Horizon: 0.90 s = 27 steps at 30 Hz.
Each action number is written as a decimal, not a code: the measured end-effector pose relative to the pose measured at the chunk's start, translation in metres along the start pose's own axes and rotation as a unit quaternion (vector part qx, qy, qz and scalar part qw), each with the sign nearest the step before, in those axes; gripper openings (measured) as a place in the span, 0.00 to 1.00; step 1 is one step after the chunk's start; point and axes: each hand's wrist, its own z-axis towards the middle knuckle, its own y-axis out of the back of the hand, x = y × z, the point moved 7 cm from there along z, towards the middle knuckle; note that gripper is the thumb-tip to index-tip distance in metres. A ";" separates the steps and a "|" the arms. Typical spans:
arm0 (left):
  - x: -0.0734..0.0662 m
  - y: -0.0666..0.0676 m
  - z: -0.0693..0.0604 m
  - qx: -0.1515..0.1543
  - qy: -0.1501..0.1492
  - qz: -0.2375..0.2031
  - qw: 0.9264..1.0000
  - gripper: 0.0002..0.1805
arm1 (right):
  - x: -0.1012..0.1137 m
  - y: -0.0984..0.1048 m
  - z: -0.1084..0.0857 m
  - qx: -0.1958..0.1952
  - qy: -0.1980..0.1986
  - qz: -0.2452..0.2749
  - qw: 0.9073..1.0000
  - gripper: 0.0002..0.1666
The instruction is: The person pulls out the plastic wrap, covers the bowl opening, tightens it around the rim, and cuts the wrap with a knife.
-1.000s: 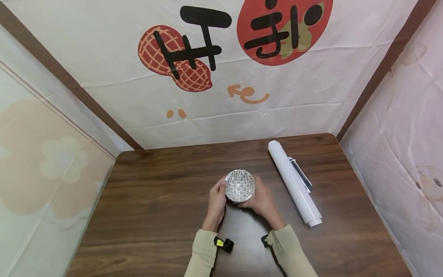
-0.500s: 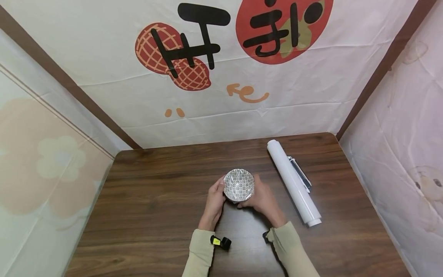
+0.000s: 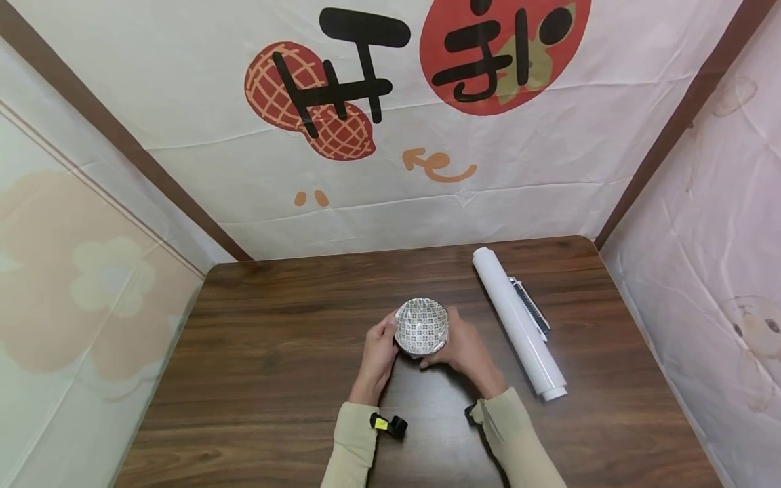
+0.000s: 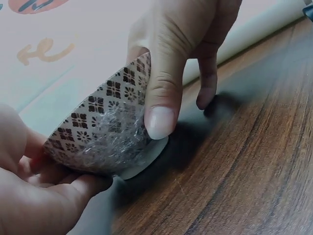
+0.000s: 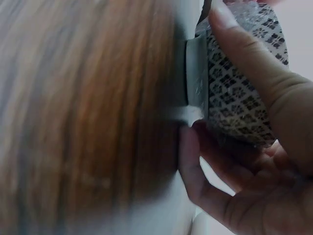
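Note:
A small patterned bowl [image 3: 422, 327] sits in the middle of the table between both hands. Crumpled clear plastic wrap [image 4: 115, 134] clings to its outer side, and a shiny film seems to cover its top. My left hand [image 3: 377, 352] grips the bowl's left side, thumb low near the base in the left wrist view. From the right, my right hand [image 3: 465, 349] holds the bowl, its thumb [image 5: 249, 54] laid along the patterned wall and its fingers curled beneath. The foot of the bowl [image 5: 194, 71] is close to the table; whether it touches cannot be told.
To the right, a long white roll of plastic wrap [image 3: 518, 322] lies slanted on the brown wooden table [image 3: 274, 352]. A utility knife [image 3: 529, 307] rests along its right side. Printed cloth walls [image 3: 378, 217] enclose the table at the back and both sides.
Little differs. The left hand and its sleeve have shifted slightly to the left, and the bowl stays held between both hands. The camera view has moved a bit.

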 end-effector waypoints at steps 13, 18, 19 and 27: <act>0.003 0.003 -0.005 -0.021 0.010 -0.039 0.999 0.25 | -0.005 -0.004 0.006 0.022 -0.004 0.025 0.999 0.72; 0.001 0.003 -0.005 -0.022 0.011 -0.045 0.999 0.25 | -0.006 -0.006 0.007 0.038 -0.006 0.042 0.998 0.74; 0.001 0.004 -0.005 -0.021 0.010 -0.043 0.999 0.25 | -0.006 -0.007 0.008 0.041 -0.004 0.048 0.998 0.76; 0.004 0.008 -0.007 -0.019 0.024 -0.047 0.998 0.25 | -0.009 -0.013 0.010 0.055 0.012 0.066 0.996 0.74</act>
